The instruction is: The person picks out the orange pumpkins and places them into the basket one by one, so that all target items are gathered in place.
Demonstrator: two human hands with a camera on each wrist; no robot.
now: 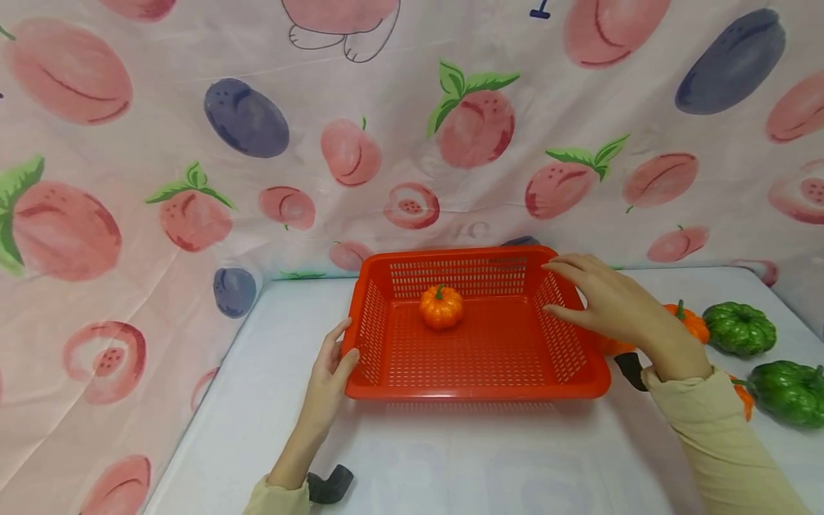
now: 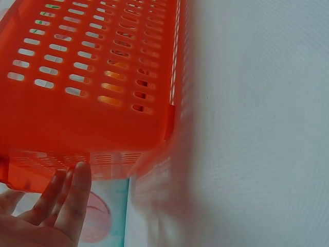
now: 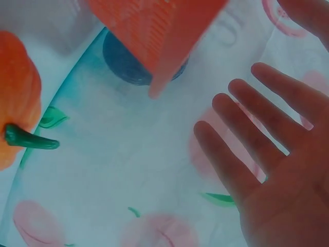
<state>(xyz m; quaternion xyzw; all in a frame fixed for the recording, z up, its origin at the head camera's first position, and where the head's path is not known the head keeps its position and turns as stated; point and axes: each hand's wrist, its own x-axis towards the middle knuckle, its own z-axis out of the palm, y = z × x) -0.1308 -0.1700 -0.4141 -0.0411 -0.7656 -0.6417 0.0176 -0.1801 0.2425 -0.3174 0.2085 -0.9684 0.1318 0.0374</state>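
Observation:
A red plastic basket [image 1: 476, 392] with slotted walls sits on the white table. In it, left of the middle, lies a small orange pumpkin [image 1: 441, 307] with a green stem. At the basket's left side, my left hand [image 1: 327, 386] touches the rim with thumb and fingertips; in the left wrist view, its fingers [image 2: 73, 206] reach out fairly straight beside the basket wall. My right hand [image 1: 601, 300] is over the right rim, fingers spread from the thumb, holding nothing. The right wrist view shows its fingers [image 3: 267, 134] straight and apart from the basket corner [image 3: 164, 51].
Right of the basket are green pumpkins [image 1: 740, 329] and orange pumpkins [image 1: 692, 323], some partly hidden by my right arm. One orange pumpkin [image 3: 18, 98] shows large in the right wrist view. A fruit-print cloth [image 1: 386, 143] hangs behind the table. Black pieces [image 1: 331, 485] sit by both wrists.

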